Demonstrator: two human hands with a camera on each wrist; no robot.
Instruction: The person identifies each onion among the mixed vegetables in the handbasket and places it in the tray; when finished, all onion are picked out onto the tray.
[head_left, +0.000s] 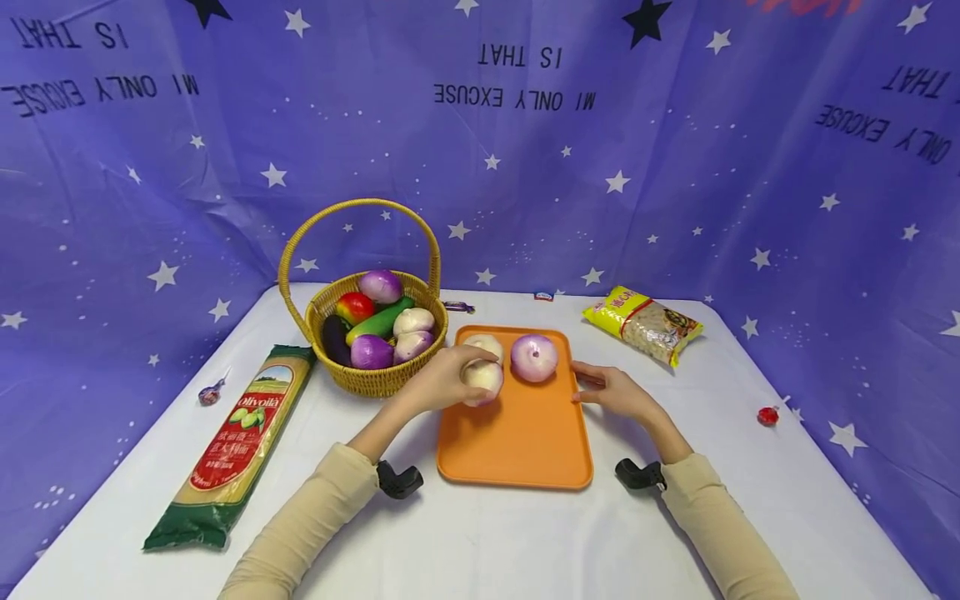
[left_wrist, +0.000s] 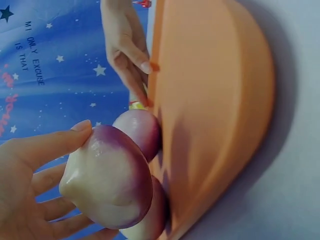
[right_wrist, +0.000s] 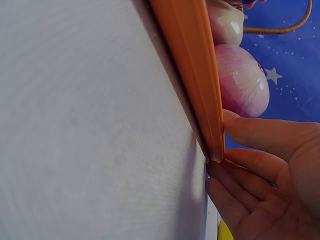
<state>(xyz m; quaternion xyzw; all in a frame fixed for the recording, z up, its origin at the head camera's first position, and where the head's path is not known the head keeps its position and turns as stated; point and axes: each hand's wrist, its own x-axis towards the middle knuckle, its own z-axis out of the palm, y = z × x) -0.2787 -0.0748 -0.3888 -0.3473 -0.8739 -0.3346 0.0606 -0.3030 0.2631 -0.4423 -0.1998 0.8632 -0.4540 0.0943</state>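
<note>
Placement, as judged: the left hand [head_left: 442, 382] grips a white-and-purple bulb [head_left: 483, 380], probably garlic, over the left part of an orange tray [head_left: 517, 442]; whether the bulb touches the tray cannot be told. A similar bulb [head_left: 483, 342] lies just beyond, a purple onion [head_left: 535, 359] to their right. The right hand [head_left: 617, 393] pinches the tray's right rim between thumb and fingers. The next move would call for gentle lowering and release, the rim steadied throughout.

Rear onion [head_left: 483, 342] partly hidden behind held onion [head_left: 484, 378].
</note>
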